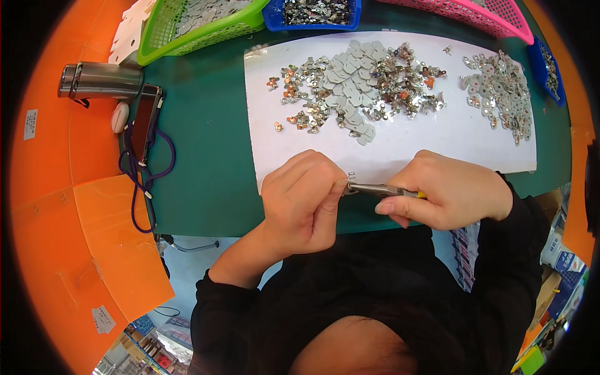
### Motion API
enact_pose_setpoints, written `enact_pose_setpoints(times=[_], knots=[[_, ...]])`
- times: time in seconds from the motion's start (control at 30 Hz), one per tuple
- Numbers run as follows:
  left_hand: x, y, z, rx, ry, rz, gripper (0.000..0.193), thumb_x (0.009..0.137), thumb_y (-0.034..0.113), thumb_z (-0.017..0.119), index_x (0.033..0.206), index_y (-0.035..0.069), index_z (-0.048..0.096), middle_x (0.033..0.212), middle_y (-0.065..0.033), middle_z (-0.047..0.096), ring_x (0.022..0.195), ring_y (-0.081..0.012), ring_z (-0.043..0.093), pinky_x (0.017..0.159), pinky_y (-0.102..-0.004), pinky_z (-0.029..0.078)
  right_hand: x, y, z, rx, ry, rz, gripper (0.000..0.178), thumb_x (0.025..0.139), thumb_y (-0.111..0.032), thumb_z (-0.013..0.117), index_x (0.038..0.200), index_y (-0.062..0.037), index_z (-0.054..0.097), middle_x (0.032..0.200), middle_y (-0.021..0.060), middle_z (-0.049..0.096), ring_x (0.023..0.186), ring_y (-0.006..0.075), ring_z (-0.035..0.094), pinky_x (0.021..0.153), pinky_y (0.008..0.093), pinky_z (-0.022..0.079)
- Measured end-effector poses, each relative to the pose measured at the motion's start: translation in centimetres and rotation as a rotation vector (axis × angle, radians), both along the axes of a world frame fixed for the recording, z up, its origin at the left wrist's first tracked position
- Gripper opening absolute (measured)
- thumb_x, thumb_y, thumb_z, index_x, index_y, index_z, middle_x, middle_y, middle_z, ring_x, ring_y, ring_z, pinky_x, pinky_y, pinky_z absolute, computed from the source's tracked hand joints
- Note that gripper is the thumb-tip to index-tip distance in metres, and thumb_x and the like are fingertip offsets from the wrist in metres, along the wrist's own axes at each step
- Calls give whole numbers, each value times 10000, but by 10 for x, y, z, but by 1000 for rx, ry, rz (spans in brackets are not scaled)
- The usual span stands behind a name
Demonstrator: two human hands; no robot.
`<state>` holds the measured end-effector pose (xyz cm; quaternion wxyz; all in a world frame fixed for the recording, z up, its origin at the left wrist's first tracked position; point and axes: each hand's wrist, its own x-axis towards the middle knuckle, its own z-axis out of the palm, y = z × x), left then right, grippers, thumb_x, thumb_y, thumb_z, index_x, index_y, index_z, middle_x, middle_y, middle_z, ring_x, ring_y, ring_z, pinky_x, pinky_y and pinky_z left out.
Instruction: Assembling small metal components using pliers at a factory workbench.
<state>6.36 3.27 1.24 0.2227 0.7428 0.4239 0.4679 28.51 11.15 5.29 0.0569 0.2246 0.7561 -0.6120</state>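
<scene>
Pliers are held in the right grip; to its left, a tiny metal part is pinched by the left grip — if the pliers slip, it could be bent.

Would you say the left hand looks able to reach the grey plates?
Probably yes: nothing tall blocks the left hand from the grey plates, though its fingertips are at the pliers.

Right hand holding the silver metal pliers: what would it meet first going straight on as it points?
With the silver metal pliers pointing left, the right hand would probably first meet the bare left hand, whose fingertips sit by their tip; depth is unclear.
</scene>
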Motion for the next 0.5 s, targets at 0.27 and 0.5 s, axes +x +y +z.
enact_pose_setpoints(times=[0.27,0.5], knots=[[-6,4,-9,40,112,31,95,806,-53,646,792,7,573,689,-96,561,574,-269,529,512,-326,415,7,-17,7,495,-65,-168,242,923,-241,642,797,-35,627,634,144,596,613,383,587,564,440,443],[-10,6,-2,-16,123,-35,111,769,-53,661,800,22,585,704,-89,566,593,-259,527,515,-326,416,3,-18,8,760,-128,-172,235,849,-239,700,807,-40,583,716,123,594,708,361,598,605,446,447]])
